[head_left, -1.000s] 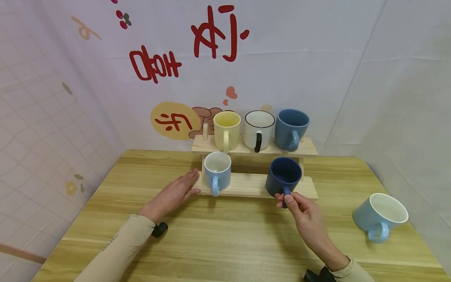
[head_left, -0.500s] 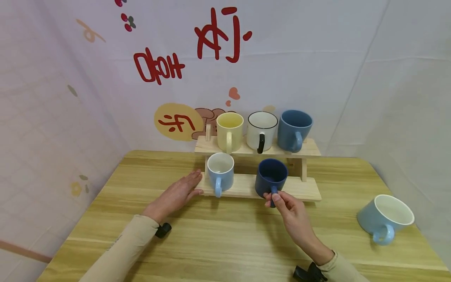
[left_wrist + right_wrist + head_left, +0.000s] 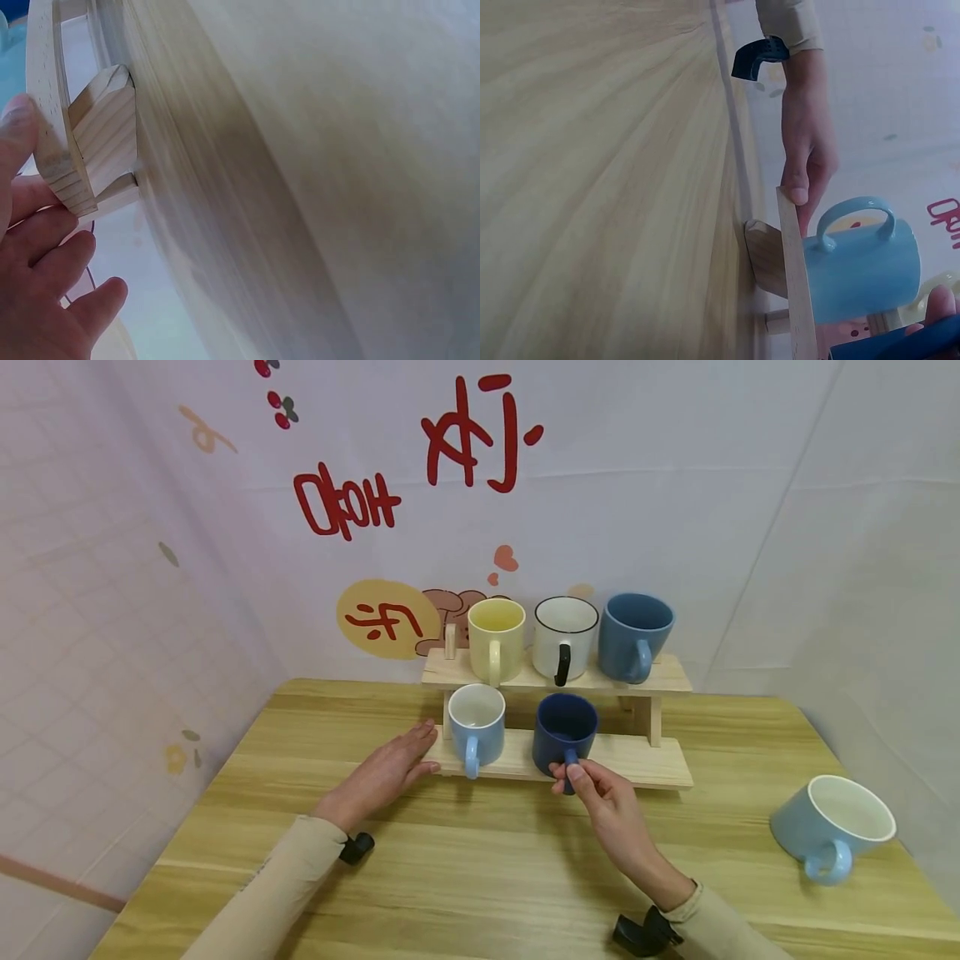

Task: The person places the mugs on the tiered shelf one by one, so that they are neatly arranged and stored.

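Observation:
My right hand [image 3: 618, 814] pinches the handle of a dark blue mug [image 3: 555, 750], thumb on top. That mug stands upright at the middle of the lower shelf of a wooden two-tier rack [image 3: 637, 762]. To its left on the same shelf is a light blue mug [image 3: 487, 739] with a white inside, its handle facing me; a gap separates the two. My left hand [image 3: 382, 777] rests against the left end of the lower shelf, fingers extended. In the left wrist view its thumb touches the board [image 3: 49, 142] and the fingers lie by its end.
On the upper shelf stand a yellow mug [image 3: 498, 643], a white mug with a black rim [image 3: 566, 635] and a medium blue mug [image 3: 633, 631]. Another light blue mug [image 3: 821, 827] sits on the wooden table [image 3: 465, 877] at the right. A printed cloth [image 3: 637, 485] hangs behind.
My right hand has shifted the dark blue mug left along the lower shelf, closer to the light blue mug. The left hand stays at the rack's end. The view has shifted slightly.

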The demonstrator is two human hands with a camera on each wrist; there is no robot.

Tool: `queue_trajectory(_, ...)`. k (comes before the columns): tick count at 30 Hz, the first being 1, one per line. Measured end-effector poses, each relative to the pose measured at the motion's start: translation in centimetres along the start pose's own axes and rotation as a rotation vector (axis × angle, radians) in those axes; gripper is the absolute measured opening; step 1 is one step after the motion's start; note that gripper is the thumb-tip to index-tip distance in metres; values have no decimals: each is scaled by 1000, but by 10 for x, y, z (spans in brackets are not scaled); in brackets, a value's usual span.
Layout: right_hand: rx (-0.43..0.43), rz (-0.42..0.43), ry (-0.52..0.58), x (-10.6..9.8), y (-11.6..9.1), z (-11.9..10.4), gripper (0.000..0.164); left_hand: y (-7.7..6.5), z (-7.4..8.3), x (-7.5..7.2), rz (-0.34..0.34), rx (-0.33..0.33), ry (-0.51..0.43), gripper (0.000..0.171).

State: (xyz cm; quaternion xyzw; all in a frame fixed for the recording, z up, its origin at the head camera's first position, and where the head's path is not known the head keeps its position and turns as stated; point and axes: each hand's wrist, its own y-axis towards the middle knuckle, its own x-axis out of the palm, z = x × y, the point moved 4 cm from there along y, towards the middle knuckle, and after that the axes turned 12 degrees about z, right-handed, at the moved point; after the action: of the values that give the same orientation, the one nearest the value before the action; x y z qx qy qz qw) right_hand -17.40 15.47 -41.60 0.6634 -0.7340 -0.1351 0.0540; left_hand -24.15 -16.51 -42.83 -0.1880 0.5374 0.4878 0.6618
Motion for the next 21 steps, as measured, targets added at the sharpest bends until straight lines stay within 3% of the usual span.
queue_trajectory(10,10,-25,14,18,4,5,35,-1,1,0,3,-13,-9,64)
queue_trajectory(21,-22,-41,6,24,14,9,35,0,-2,1,-4,-14,3,65)
